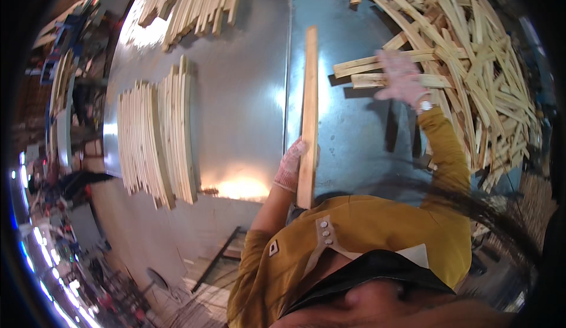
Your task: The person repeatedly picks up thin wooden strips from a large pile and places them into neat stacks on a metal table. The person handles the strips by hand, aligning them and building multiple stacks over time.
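Observation:
My left hand, in a pinkish knitted glove, grips a long pale wooden strip near its lower end. The strip points away from me over the blue metal tabletop. My right hand, gloved the same way, lies palm down across two wooden strips at the left edge of a loose pile. The upper strip and the lower strip stick out to the left of the hand. Its thumb is spread, but the palm hides whether the fingers close on the wood.
A tangled pile of wooden strips covers the table's right side. Aligned strips and a narrower row lie on the metal tabletop at left. More strips lie at the far end. A seam divides the tabletop.

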A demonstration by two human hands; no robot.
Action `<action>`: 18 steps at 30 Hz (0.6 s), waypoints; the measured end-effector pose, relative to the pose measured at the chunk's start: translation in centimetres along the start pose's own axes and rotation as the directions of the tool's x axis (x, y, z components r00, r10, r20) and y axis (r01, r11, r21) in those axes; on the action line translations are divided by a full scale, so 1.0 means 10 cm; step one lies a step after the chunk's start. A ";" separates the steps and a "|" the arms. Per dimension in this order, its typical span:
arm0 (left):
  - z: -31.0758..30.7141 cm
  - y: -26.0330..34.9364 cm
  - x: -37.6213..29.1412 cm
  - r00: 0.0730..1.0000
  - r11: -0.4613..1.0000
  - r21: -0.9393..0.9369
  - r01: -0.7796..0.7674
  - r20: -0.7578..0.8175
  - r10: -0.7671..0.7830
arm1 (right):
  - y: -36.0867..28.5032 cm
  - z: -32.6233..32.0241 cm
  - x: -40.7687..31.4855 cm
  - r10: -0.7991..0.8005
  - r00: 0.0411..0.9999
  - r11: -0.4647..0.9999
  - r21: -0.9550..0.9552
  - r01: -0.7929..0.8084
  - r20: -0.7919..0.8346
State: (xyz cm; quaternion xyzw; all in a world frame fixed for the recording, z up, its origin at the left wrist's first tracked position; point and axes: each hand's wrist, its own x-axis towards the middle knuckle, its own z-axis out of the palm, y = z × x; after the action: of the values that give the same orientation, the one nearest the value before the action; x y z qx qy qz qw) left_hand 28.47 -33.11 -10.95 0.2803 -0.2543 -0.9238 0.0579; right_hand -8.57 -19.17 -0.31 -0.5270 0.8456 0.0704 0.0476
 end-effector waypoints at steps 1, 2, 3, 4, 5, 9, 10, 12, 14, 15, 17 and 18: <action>0.01 -0.02 0.04 0.999 0.995 -0.090 0.046 0.004 -0.046 | 0.21 0.10 -0.09 0.095 0.990 0.991 -0.105 -0.084 0.107; 0.04 -0.03 0.05 0.997 0.980 -0.183 0.079 0.005 -0.079 | 0.40 0.18 -0.15 0.178 0.961 0.966 -0.222 -0.131 0.210; 0.09 -0.06 -0.01 0.992 0.954 -0.273 0.124 0.020 -0.123 | 0.63 0.43 -0.22 0.145 0.976 0.956 -0.277 -0.096 0.160; 0.46 0.01 -0.15 0.991 0.925 -0.372 0.079 0.129 -0.032 | 1.18 1.08 -0.23 0.151 0.988 0.895 -0.430 -0.121 0.036; 0.36 -0.05 -0.25 0.992 0.935 -0.344 0.087 0.112 -0.051 | 1.05 1.00 -0.09 0.148 0.989 0.933 -0.332 -0.138 0.005; 0.01 -0.51 -0.50 0.989 0.936 -0.324 0.137 0.097 -0.111 | 0.54 0.28 0.26 0.255 0.966 0.963 -0.097 -0.251 0.037; 0.10 -0.56 -0.57 0.995 0.943 -0.319 0.094 0.068 -0.075 | 0.44 0.08 0.37 0.210 0.977 0.975 -0.076 -0.208 0.021; 0.16 -0.64 -0.64 0.998 0.948 -0.313 0.058 0.037 -0.049 | 0.49 0.15 0.48 0.121 0.993 0.989 -0.088 -0.119 0.013; 0.08 -0.66 -0.62 0.998 0.945 -0.321 0.064 0.016 -0.062 | 0.63 0.42 0.55 0.083 0.988 0.984 -0.170 -0.060 0.129; 0.10 -0.63 -0.59 0.999 0.955 -0.297 0.025 -0.018 -0.032 | 0.69 0.55 0.54 0.100 0.967 0.974 -0.221 -0.048 0.233; 0.20 -0.48 -0.43 0.993 0.967 -0.241 -0.084 -0.095 0.062 | 0.79 0.88 0.59 0.150 0.960 0.964 -0.251 -0.088 0.236; 0.20 -0.44 -0.41 0.986 0.961 -0.248 -0.123 -0.140 0.090 | 0.70 0.88 0.54 0.077 0.986 0.976 -0.212 -0.045 0.145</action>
State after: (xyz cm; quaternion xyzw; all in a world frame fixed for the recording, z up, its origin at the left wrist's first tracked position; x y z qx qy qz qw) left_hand 30.97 -27.42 -9.75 0.3148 -0.1434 -0.9246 0.1593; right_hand -17.19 -19.43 -9.36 -0.4960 0.8432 0.2000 0.0546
